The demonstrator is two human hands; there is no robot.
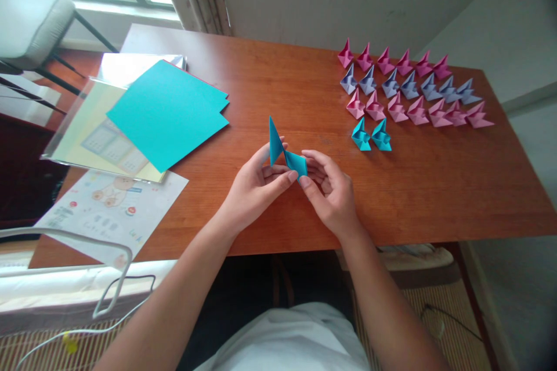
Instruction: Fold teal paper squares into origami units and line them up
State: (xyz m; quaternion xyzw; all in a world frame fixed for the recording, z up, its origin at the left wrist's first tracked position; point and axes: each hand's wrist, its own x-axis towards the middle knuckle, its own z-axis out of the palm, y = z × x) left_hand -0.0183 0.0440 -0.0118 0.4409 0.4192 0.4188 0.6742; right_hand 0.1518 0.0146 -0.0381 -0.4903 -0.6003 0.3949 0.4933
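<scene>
Left hand (248,188) is gripping the folded teal paper (296,163): thumb is pressing on the near flap, fingers are supporting from behind. Right hand (333,194) is closing on the same piece at its right end, thumb tip touching the lower corner, fingers curling beside the edge; exact fingertip contact there I can't tell. Piece is sitting between both hands, above the bench (278,84), with one pointed flap standing up over the left fingers and a flatter section angling toward the right hand.

Beyond the right hand and off to its right, finished-looking folded pieces are standing in rows. Nearest row: two teal pieces (371,135). Behind them, going away from the hands: seven light pink pieces (418,111), seven lavender pieces (409,86), six dark pink pieces (385,62).

Left of the left hand and a bit farther out, flat teal sheets (169,113) are lying stacked with corners offset, partly covering a clear packet (72,122) with a yellowish sheet inside. Nearer the left forearm, a printed sheet (111,208) is lying by the bench's near edge, its drawings facing up.
</scene>
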